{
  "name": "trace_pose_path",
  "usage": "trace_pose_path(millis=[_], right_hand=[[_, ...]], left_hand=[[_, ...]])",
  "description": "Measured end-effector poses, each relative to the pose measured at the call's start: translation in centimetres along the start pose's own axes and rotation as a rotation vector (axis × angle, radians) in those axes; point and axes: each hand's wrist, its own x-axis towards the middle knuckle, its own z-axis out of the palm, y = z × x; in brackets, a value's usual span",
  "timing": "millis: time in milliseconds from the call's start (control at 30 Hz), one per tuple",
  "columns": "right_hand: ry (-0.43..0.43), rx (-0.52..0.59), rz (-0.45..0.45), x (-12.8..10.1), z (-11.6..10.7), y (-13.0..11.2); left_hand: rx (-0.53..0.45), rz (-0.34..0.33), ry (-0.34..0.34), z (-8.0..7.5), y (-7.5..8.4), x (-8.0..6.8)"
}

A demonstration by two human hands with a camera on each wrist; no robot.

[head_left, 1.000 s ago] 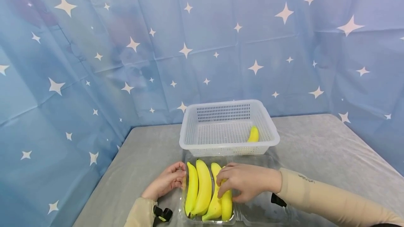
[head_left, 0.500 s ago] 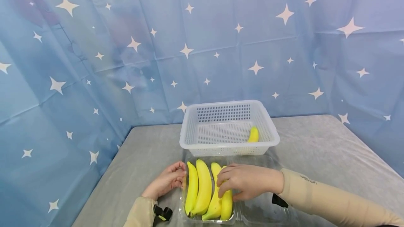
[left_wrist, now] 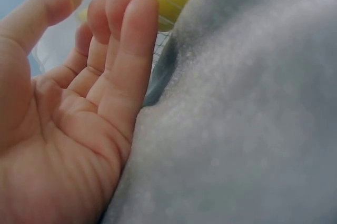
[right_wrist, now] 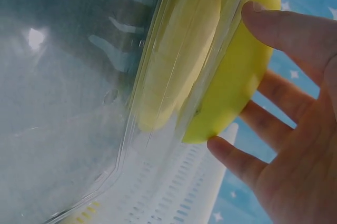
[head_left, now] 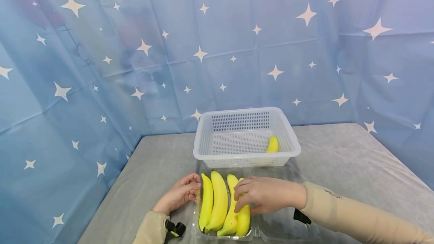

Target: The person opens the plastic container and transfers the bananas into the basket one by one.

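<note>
Right hand (head_left: pixel 262 195) is curled over the rightmost banana (head_left: pixel 243 219), directly beneath its fingers | long axis runs toward the basket (head_left: pixel 288 134) | left hand (head_left: pixel 179 197) is relaxed, steadying the clear tray (head_left: pixel 271 229) edge, farther from that banana.

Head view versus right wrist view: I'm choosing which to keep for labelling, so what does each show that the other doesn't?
Only the head view shows the left hand resting at the clear tray's left edge, all four bananas in the tray, the single banana in the white basket, and the grey table.

Only the right wrist view shows, from below, thumb and fingertips curled round the banana.

Both show the right hand gripping the rightmost tray banana, the tray and the basket.
</note>
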Motion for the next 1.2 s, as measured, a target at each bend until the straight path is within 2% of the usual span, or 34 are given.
trace_pose_path(millis=[733,1200], right_hand=[[0.051,-0.021,-0.019,-0.36,0.38,0.16],[0.077,-0.023,-0.018,-0.37,0.14,0.11]], left_hand=[[0.001,0.019,-0.023,-0.11,-0.03,-0.05],[-0.003,0.013,-0.006,0.04,-0.03,0.04]])
